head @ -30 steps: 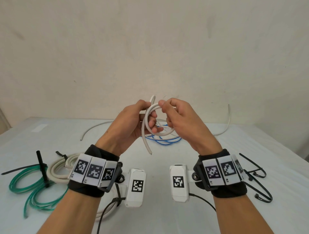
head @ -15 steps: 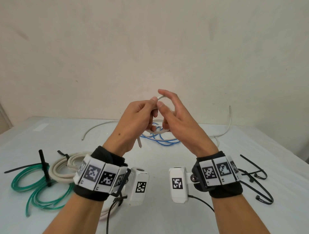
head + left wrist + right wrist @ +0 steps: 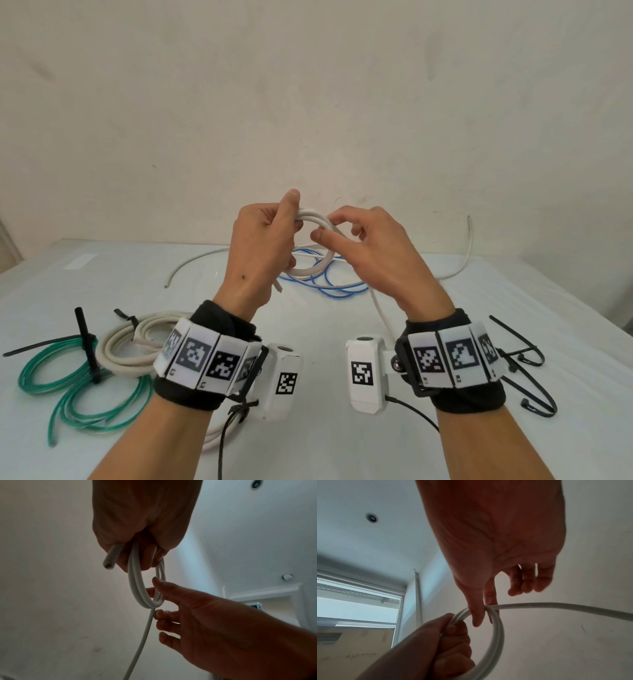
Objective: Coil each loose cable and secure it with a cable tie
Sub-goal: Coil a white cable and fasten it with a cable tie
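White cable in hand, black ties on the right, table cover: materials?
White cable: smooth matte plastic jacket, likely PVC; bends into springy loops.
Black ties: thin glossy strips, probably nylon; they hold stiff curves.
Table cover: seems white cloth or sheet, matte; weave not resolvable.

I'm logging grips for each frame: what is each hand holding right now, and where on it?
The left hand grips the white cable where its loops gather, near its cut end. The right hand pinches the top of the loop between thumb and forefinger.

Both forearms rise from the bottom of the head view. Left hand (image 3: 263,240), mid-frame, fingers curled tight, thumb up. Right hand (image 3: 373,250) just right of it, thumb and forefinger pinching, other fingers loosely spread.
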